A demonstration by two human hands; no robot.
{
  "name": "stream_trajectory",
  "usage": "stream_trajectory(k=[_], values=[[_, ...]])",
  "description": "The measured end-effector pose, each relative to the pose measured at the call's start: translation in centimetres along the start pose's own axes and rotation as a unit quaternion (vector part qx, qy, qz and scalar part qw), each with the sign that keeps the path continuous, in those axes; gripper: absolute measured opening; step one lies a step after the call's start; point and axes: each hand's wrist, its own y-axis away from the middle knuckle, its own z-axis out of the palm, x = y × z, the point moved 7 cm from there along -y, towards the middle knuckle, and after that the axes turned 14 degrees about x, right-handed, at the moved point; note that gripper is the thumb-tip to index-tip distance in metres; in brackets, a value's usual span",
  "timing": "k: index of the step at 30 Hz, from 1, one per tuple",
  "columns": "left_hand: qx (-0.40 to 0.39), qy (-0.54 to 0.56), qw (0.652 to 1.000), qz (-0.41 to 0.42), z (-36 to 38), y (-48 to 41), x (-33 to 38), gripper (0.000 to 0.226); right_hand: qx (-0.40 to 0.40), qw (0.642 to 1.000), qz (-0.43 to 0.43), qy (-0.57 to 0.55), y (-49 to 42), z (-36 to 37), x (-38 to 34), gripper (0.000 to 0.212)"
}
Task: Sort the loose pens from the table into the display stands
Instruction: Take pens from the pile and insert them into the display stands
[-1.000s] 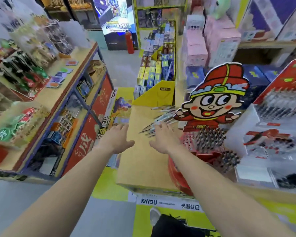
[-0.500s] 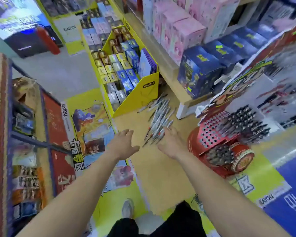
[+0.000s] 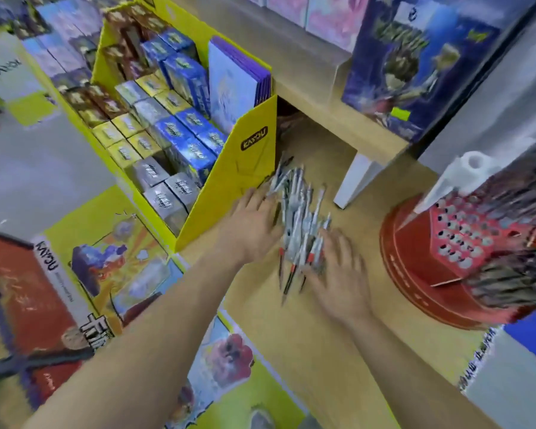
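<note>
Loose pens lie heaped at frame centre on the desk, long axes running up-frame. Left hand touches the heap's left flank and right hand its lower-right end. Both are flat with fingers spread, gripping nothing. Red display stand lies at right, nearer the right hand.

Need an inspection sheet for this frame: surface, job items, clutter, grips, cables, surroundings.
Surface: light wooden table top.
Job's things: loose pens in one heap between the hands; red display stand to the right, many holes unfilled, a cluster of pens standing in its near side.
Clutter: yellow card display box close to the left of the heap; white shelf leg behind the heap.
Grips: left hand and right hand lie with straight fingers against the heap; both blurred, nothing lifted.
Cables: nothing seen.
Surroundings: blue boxes on the raised shelf; shop shelving at left.
</note>
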Motion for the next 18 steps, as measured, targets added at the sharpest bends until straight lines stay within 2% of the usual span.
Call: stream_trajectory(k=[3, 7, 11, 15, 18], values=[[0.011, -0.007, 1.000, 0.019, 2.8, -3.4, -0.7, 0.068, 0.054, 0.998, 0.017, 0.016, 0.6, 1.5, 1.2, 0.077], [0.016, -0.013, 0.999, 0.025, 5.3, -5.7, -1.3, 0.070, 0.085, 0.996, 0.021, 0.024, 0.7, 1.9, 1.3, 0.078], [0.001, -0.005, 1.000, 0.004, 6.7, -5.6, -1.3, 0.068, 0.079, 0.996, 0.015, 0.031, 0.7, 2.1, 1.5, 0.079], [0.068, 0.006, 0.997, 0.023, 6.3, -4.3, -1.3, 0.065, 0.057, 0.998, 0.010, 0.027, 0.7, 2.1, 1.6, 0.080], [0.082, 0.030, 0.995, 0.055, 6.1, -2.2, -0.7, 0.064, 0.045, 0.999, 0.009, 0.006, 0.7, 1.8, 1.5, 0.081]])
